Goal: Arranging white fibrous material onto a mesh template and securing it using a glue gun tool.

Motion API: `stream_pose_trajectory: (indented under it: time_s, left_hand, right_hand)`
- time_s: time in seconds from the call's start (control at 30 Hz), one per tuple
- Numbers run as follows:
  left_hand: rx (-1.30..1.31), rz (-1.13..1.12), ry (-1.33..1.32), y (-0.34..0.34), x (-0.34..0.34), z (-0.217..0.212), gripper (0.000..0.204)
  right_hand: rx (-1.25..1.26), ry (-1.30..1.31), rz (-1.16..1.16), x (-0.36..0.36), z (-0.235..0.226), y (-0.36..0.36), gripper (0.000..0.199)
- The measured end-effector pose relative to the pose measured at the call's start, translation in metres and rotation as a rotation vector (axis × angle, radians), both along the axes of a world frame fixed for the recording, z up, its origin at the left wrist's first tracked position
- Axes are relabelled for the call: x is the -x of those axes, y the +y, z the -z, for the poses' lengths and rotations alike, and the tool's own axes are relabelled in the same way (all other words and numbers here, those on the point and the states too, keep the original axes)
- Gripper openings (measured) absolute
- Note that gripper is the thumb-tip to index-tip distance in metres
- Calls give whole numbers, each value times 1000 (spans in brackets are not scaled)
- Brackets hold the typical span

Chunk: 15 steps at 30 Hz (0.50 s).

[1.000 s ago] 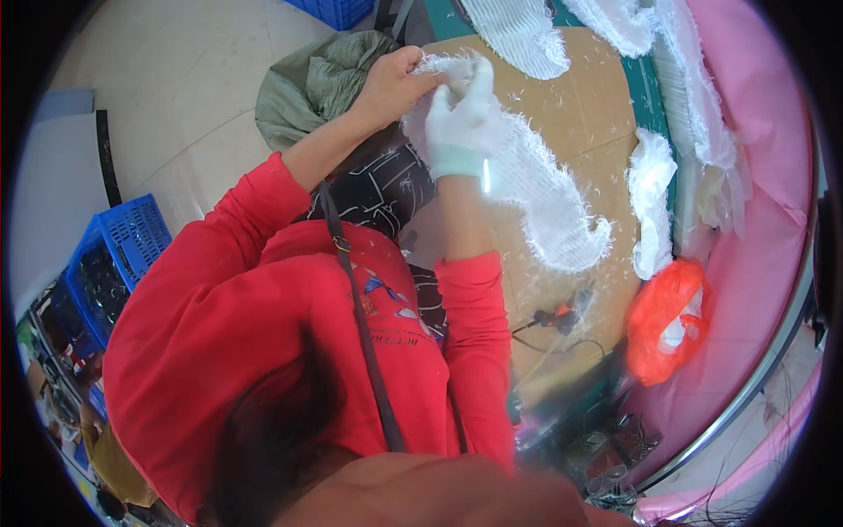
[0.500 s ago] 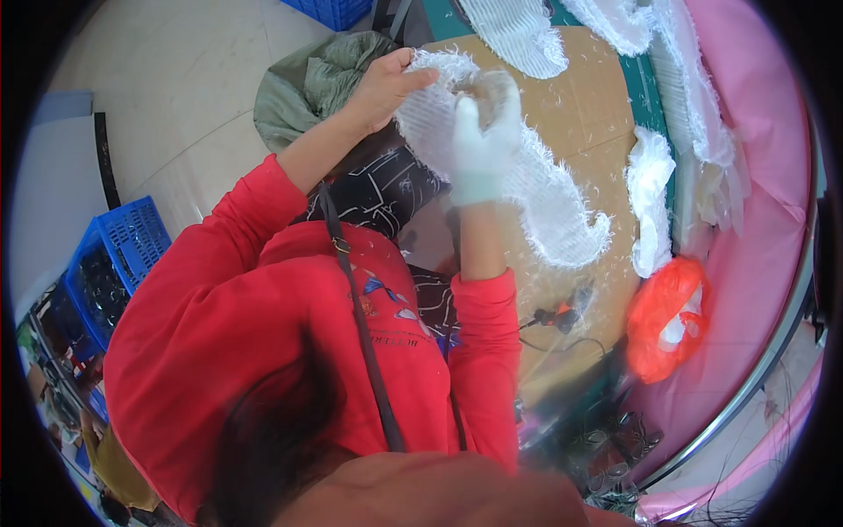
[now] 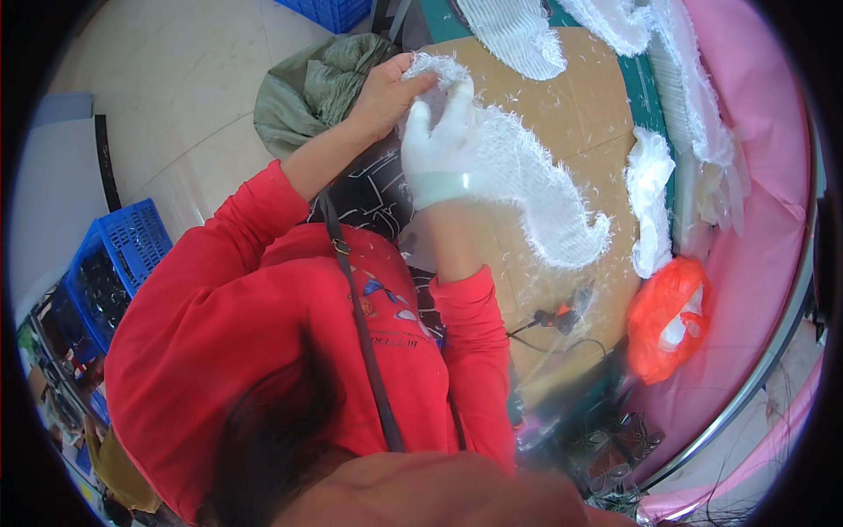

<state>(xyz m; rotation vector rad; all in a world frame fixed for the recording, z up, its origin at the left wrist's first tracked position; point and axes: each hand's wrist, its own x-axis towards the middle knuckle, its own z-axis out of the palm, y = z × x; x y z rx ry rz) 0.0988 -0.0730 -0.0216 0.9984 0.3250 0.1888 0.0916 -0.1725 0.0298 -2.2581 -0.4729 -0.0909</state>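
A white ribbed fabric piece (image 3: 562, 220) with a frayed, fringed edge stretches from my hands down to the right across the cardboard (image 3: 584, 97). My bare left hand (image 3: 384, 97) pinches its far end between thumb and fingers. Close beside it, my right hand (image 3: 439, 158), in a white glove, has its fingers bent onto the same end, thumb and forefinger at the fringe. Whether a loose thread is between those fingertips is too small to make out. Bits of white lint are scattered over the cardboard.
More white fringed pieces (image 3: 518, 39) lie at the far edge, another white strip (image 3: 650, 202) to the right. An orange-red plastic bag (image 3: 667, 325) rests on pink sheeting (image 3: 746, 263). A small black-and-orange tool (image 3: 558, 318) with a cord lies nearer. Blue crates (image 3: 132, 241) stand left.
My right hand has moved left, closer to my left hand, and its fingers are now on the fabric's fringed end. My left hand has barely moved.
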Motion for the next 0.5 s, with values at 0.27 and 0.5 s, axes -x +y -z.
stream_pose_trajectory:
  time_s: [0.27,0.5]
  left_hand:
    - [-98,-38,7,-2,0,1,25]
    - [142,35,11,9,0,2,25]
  right_hand:
    - [8,-284,-117,5,23,-2,54]
    - [8,-392,-248,-3,10,-14,36]
